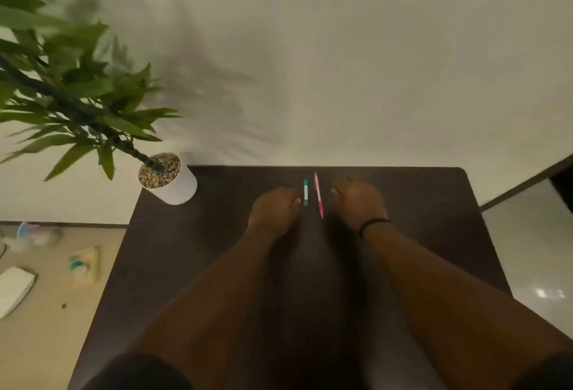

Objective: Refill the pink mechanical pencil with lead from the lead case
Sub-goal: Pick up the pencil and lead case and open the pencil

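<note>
Both loosely curled, empty hands flank the pink pencil (318, 195) and lead case (305, 192).

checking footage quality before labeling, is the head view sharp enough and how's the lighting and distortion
Head view: dim, warm light and soft overall blur; the pink pencil and lead case read only as thin coloured strips on the dark table. Head view: wide-angle bending curves the table edges, and the plant throws a diffuse shadow on the wall.

One pencil (318, 195), one lead case (305, 192), two hands: left hand (274, 211), right hand (359, 202)
</note>
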